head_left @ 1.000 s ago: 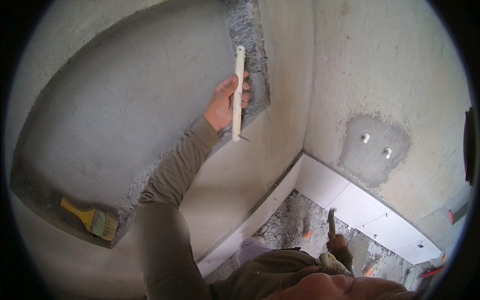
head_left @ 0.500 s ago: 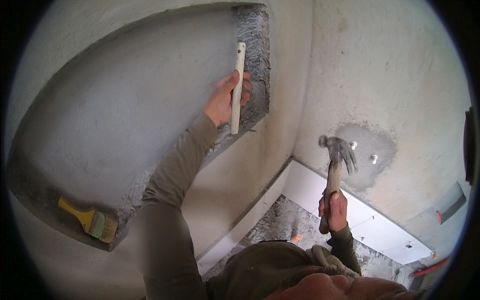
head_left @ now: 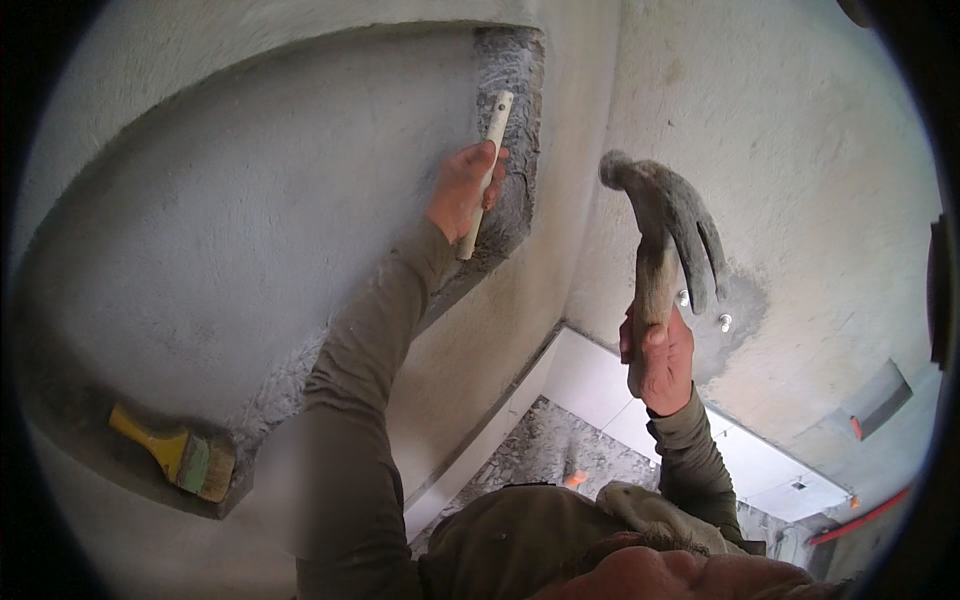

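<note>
My left hand (head_left: 462, 192) is closed around a slim off-white bar (head_left: 501, 115) with a dark hole near its upper end. It holds the bar at a slight tilt inside a wall recess (head_left: 280, 190), against the rough grey edge at the recess's right end. What the bar's lower end touches is unclear. In my right hand (head_left: 664, 362) is a claw hammer (head_left: 655, 205), gripped by its wooden handle. The hammer stands head up, right of the recess and apart from the bar. A paintbrush (head_left: 178, 450) with a yellow handle lies at the recess's lower left corner.
A plastered wall (head_left: 760, 120) rises on the right, with two small pipe fittings (head_left: 725, 322) in a damp grey patch. White tiles (head_left: 600, 385) run along the wall's base. Rubble lies on the floor (head_left: 550, 440). A red pipe (head_left: 860, 517) shows at lower right.
My right hand has raised the hammer, and its head now looks larger. The bar has tilted a little more to the right in my left hand. The paintbrush stays in the recess corner.
</note>
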The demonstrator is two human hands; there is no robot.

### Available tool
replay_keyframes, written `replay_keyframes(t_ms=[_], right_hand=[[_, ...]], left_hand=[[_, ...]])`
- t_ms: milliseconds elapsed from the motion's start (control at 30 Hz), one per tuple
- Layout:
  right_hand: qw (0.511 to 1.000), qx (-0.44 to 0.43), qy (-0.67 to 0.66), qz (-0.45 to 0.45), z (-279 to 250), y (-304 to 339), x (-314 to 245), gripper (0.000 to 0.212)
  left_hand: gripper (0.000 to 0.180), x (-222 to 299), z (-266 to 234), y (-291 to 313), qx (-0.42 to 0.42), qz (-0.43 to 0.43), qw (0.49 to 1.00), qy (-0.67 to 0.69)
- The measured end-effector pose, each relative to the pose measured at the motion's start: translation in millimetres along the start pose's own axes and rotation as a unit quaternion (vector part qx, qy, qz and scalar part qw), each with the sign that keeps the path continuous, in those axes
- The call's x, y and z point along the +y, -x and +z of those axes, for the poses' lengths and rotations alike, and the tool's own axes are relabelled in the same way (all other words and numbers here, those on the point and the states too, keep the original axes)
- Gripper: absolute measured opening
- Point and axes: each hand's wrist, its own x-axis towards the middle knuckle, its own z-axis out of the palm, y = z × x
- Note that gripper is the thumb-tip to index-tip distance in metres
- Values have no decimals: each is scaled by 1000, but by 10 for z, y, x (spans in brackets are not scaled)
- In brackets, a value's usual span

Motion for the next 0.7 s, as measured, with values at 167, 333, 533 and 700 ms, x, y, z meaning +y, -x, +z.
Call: replay_keyframes(t_ms=[167,333,533,700], right_hand=[[999,13,13,-39,114,-279,-13,51],[996,8,83,-39,211,-593,52,41],[992,27,-4,-126,467,-862,-35,48],[962,49,213,-165,560,-1318,640,48]], left_hand=[[44,25,25,22,1,-5,1000,-22],[41,-37,70,31,10,14,999,-38],[35,-102,126,-3,40,34,998,-46],[32,-125,123,-62,38,51,996,-57]])
